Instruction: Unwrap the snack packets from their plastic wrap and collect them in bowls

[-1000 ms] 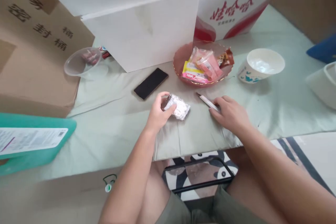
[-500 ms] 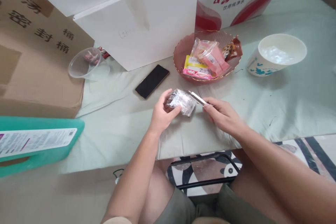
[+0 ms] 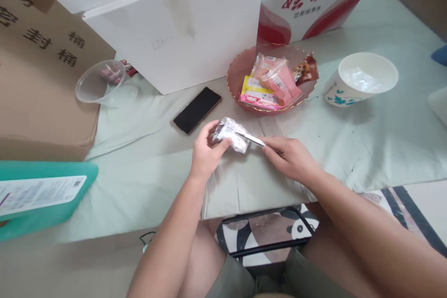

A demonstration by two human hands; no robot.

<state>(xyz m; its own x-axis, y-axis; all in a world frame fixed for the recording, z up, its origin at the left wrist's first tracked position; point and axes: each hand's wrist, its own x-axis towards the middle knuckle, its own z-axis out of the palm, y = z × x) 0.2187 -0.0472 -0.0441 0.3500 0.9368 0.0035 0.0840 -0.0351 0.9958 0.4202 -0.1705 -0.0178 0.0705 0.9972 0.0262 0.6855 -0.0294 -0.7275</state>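
My left hand (image 3: pixel 206 151) is closed around the left end of a small packet (image 3: pixel 237 143) wrapped in shiny clear film, with the thumb on top. Something dark shows through the film; what it is I cannot make out. A slim knife-like tool (image 3: pixel 254 139) with a silver blade is gripped in my right hand (image 3: pixel 291 156). Its tip points left and lies over the upper face of the packet. Whether the tip has gone through the film I cannot tell. Both hands are just above the cloth-covered table (image 3: pixel 230 186), near its front edge.
Behind the hands are a phone (image 3: pixel 197 110) and a pink glass bowl (image 3: pixel 237 67) of wrapped snacks. A paper tub (image 3: pixel 344 98) with clear film inside stands right. A clear plastic cup (image 3: pixel 89 86), cartons (image 3: pixel 195 32) and a green container (image 3: pixel 70 207) bound the back and left.
The tool in my right hand has moved left, and its tip now overlaps the packet instead of lying at its right edge. The whole view has shifted slightly.
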